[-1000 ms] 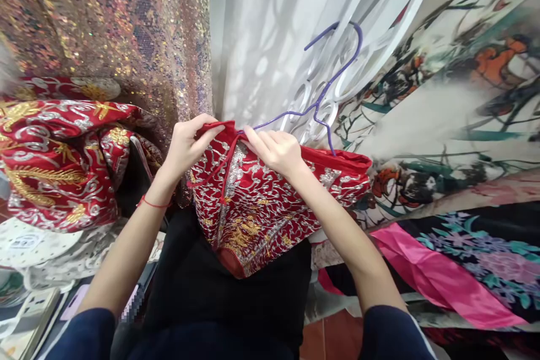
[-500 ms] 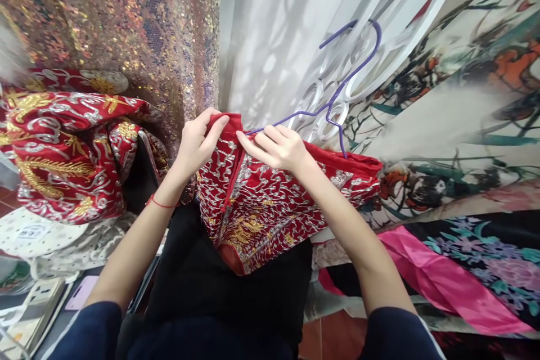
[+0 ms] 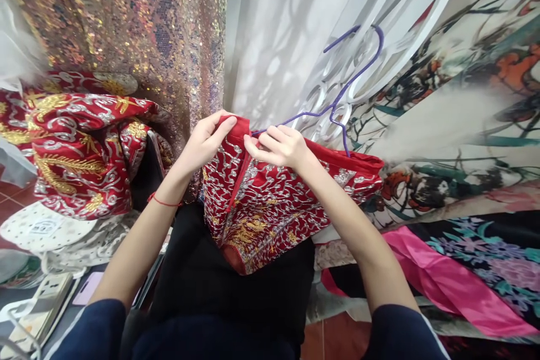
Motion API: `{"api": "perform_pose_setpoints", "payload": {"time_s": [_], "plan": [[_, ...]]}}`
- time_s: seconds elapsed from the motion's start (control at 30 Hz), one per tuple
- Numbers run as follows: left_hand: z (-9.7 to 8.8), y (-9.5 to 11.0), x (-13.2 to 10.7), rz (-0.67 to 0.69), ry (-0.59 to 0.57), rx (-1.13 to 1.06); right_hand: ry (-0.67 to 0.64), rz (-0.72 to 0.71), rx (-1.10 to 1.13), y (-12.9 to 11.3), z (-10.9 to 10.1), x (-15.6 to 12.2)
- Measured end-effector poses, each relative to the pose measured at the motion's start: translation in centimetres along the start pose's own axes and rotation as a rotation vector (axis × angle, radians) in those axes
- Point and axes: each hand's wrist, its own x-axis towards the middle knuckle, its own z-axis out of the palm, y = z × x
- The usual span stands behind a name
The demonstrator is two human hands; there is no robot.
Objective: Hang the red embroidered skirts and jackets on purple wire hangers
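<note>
Head view: we see the left forearm (image 3: 141, 242) rise from the lower left, angled inward, with a thin red cord (image 3: 166, 201) around the wrist. The left hand (image 3: 208, 142) sits at the end of the waistband (image 3: 237, 125) of a red embroidered garment (image 3: 257, 202), its thumb and forefinger pinched on that red edge with only the cloth between them. The right forearm (image 3: 348, 214) slants up from the lower right and passes in front of the garment. The right hand (image 3: 280, 146) is turned with its back partly towards us, the fingers bent and close together, pointing across to the left hand. Its foremost fingertips touch the band just beside the left hand's pinch; we cannot tell whether the cloth is gripped there, as the far side of the hand is hidden.

We find the garment in front of the body, between the two arms, its lower tip against the black cloth (image 3: 189, 275) over the lap. A purple hanger (image 3: 333, 106) leans to the right, its lower parts running behind the waistband, its hook upward before the white curtain (image 3: 270, 45).
</note>
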Motion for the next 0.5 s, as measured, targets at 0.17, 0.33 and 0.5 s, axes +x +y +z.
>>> {"api": "perform_pose_setpoints", "payload": {"time_s": [0.17, 0.33, 0.5], "plan": [[0.3, -0.4, 0.2, 0.005, 0.021, 0.068, 0.198, 0.157, 0.151, -1.0, -3.8, 0.8], [0.6, -0.7, 0.4, 0.001, 0.046, 0.066, 0.211, 0.5, 0.872, 0.7, -8.2, 2.9], [0.5, -0.2, 0.2, 0.015, 0.058, 0.063, 0.311, 0.593, 1.001, 3.7, -5.9, 6.9]]}}
